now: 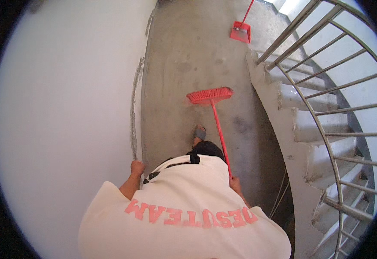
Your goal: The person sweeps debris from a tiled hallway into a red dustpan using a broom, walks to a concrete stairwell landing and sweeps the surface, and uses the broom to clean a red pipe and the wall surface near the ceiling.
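Note:
A red push-type broom [210, 95] with red bristles lies with its head on the concrete floor ahead of me. Its red handle slants back toward my right side, where my right hand [235, 184] is closed around the upper part. My left hand [137, 166] hangs beside the white wall, fingers curled, and I see nothing in it. Farther off, a red long-handled dustpan [240, 33] stands on the floor at the upper right, apart from both hands, with a little debris in it.
A white wall [76, 95] runs along my left. On the right, concrete stairs [322, 125] with a curved metal railing [326, 138] border the floor [175, 64], and a dark gap lies beside them. One sandaled foot [200, 132] is forward.

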Available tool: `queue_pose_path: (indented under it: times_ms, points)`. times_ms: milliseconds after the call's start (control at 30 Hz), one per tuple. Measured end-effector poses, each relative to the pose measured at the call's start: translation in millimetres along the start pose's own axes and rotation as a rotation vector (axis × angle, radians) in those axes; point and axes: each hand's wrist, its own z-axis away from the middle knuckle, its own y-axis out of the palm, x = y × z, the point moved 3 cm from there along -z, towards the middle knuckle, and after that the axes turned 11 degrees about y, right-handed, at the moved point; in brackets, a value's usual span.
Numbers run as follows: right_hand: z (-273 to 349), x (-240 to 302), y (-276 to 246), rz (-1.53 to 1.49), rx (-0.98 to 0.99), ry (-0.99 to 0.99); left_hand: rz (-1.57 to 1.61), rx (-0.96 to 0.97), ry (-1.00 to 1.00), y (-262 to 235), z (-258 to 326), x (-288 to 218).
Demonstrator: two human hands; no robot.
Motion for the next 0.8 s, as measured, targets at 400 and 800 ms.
queue_pose_path:
  times_ms: [400, 800]
  points:
    - [-157.3, 216.8, -94.3, -0.061, 0.176, 0.283, 0.308, 0.204, -0.106, -170.6, -175.4, -101.6]
    - [-322.5, 346.2, -121.0, -0.064, -0.081, -0.026, 0.345, 0.275, 0.146, -345.9, -539.5, -249.9]
